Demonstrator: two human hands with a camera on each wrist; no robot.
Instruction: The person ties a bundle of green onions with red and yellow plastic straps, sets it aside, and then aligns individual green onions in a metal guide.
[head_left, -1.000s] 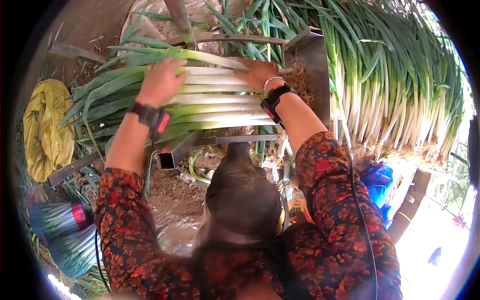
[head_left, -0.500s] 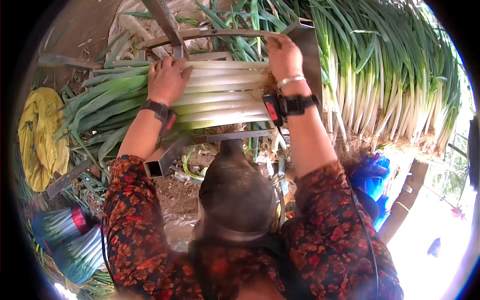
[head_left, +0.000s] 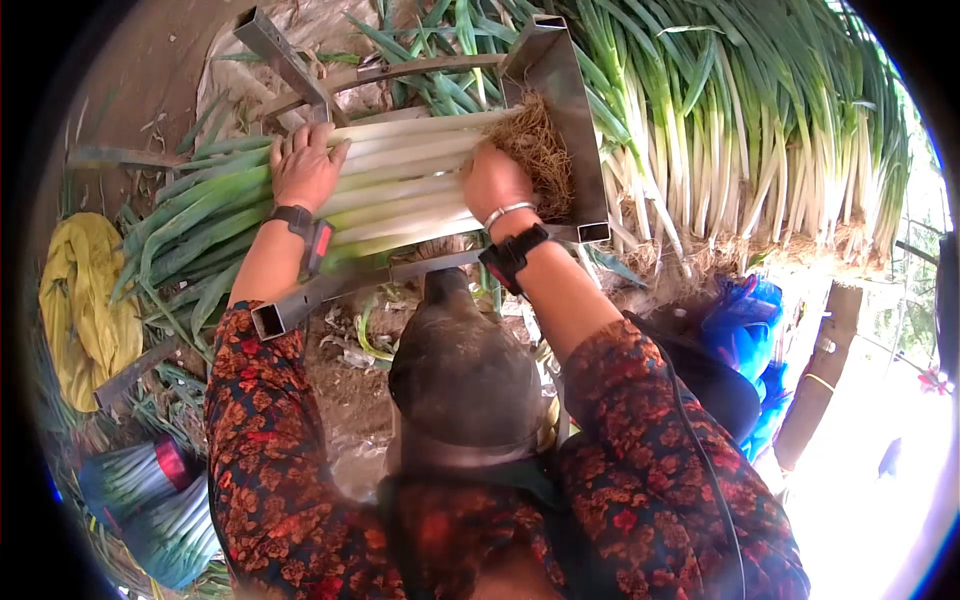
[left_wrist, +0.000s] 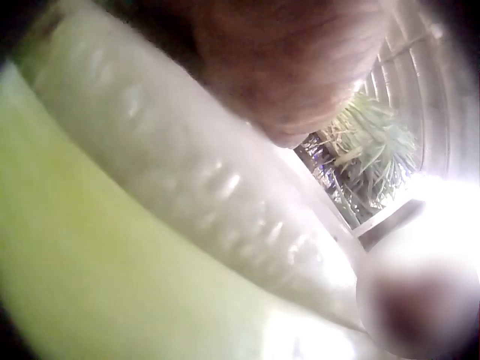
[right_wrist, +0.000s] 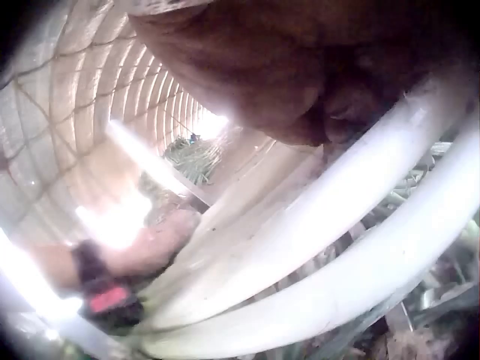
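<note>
A row of leeks [head_left: 400,190] lies across a metal frame [head_left: 560,120], roots [head_left: 540,150] against its upright plate at the right, green leaves to the left. On the upper stalks near the leaves rests my left hand [head_left: 305,168], fingers spread fairly straight. My right hand [head_left: 497,183] is curled around a stalk close to the roots, its fingertips partly hidden. The left wrist view has white stalks [left_wrist: 187,165] beneath my left hand [left_wrist: 292,60]. In the right wrist view my right hand [right_wrist: 262,75] is over long white stalks [right_wrist: 300,232].
Many leeks [head_left: 760,130] lie in a large pile at the right. A yellow cloth or sack [head_left: 88,310] is at the left, above wrapped leek bundles [head_left: 150,500]. Blue plastic [head_left: 745,330] and a wooden post [head_left: 820,370] are at the lower right.
My right hand has gone from the stalks up to the frame's far bar, then down to the stalks by the roots. My left hand has stayed on the upper stalks as the view shifted.
</note>
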